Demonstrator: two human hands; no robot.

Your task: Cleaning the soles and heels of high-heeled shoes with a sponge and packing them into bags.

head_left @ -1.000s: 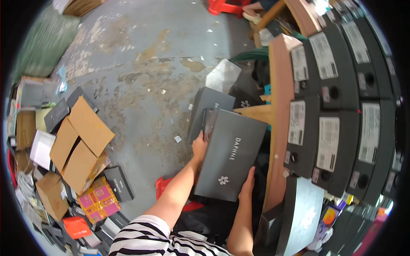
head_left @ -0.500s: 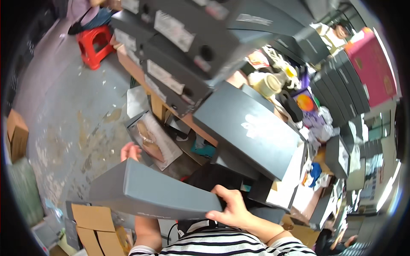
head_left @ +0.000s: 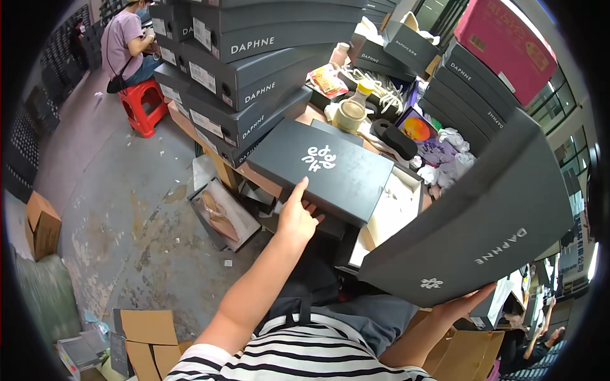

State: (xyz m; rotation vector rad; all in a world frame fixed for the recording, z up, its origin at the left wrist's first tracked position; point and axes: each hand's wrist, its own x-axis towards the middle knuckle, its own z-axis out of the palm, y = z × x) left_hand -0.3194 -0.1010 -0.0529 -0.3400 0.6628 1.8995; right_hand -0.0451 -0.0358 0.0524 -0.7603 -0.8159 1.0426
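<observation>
One large grey box is held up tilted at the person's right side; whether it is a lid or a whole box I cannot tell. The right hand has its grip clamped on the lower edge, its fingers mostly hidden. The left hand touches the near edge of one flat grey box on the bench; whether its grip is closed on that edge I cannot tell. Between the two boxes lies one open box with a white lining, partly covered by the raised one. Beyond are one yellow-capped bottle and one pink-red box. The nearest stack of boxes counts at least four, its top cut off. On the floor, one open box shows at least one shoe, blurred by wrapping. One co-worker sits on one red stool.
</observation>
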